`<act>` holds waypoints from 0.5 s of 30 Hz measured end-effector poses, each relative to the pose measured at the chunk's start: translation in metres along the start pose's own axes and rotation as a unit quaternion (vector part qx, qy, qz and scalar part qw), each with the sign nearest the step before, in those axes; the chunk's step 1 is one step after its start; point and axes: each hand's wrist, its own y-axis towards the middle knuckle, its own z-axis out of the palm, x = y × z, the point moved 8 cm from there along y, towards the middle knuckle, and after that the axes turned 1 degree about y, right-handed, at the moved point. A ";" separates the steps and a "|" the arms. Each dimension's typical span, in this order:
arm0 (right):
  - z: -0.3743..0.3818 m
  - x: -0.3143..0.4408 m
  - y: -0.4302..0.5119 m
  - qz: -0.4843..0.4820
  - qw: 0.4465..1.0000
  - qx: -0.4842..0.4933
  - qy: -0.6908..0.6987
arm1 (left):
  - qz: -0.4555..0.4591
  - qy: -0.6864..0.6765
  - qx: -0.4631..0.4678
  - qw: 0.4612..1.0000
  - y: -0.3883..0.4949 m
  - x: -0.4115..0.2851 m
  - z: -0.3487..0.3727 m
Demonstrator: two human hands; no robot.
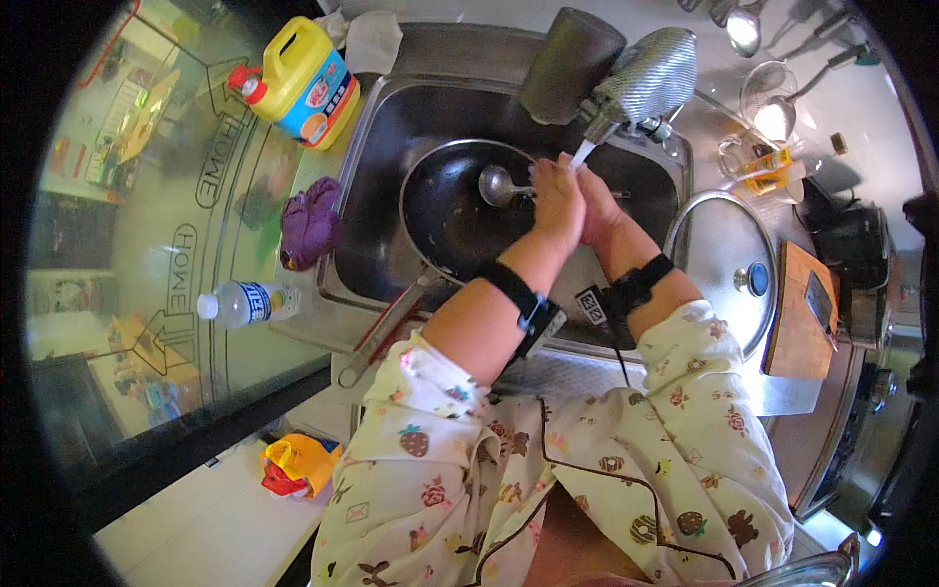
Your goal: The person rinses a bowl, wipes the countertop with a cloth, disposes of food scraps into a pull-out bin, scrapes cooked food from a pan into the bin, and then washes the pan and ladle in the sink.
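Water runs from the faucet (603, 126) onto my two hands, which touch each other above the sink (689, 158). My left hand (559, 202) is at the left of the pair, its palm against my right hand (596, 199); the fingers overlap, and I see no object between them. Below them a dark wok (462, 220) lies in the sink, its handle (396, 323) over the front left rim. A metal ladle (499, 186) rests in the wok, its handle passing behind my hands. Which arm bears which hand is judged from the sleeves at left and right.
A yellow detergent jug (312, 84), a purple cloth (312, 222) and a plastic bottle (249, 303) stand left of the sink. At right are a glass lid (722, 271), a wooden cutting board (796, 315) and glass containers (770, 172). Utensils hang at the back right.
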 end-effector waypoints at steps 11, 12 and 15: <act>0.030 -0.001 -0.006 0.051 0.997 0.050 -0.040 | 0.096 0.195 -0.120 0.969 0.016 -0.007 -0.020; 0.029 0.001 -0.006 0.036 0.998 0.056 -0.022 | 0.087 0.187 -0.111 0.972 0.018 -0.002 -0.025; 0.013 0.005 -0.007 0.004 0.998 -0.012 -0.065 | 0.064 0.158 -0.149 0.974 0.017 -0.001 -0.032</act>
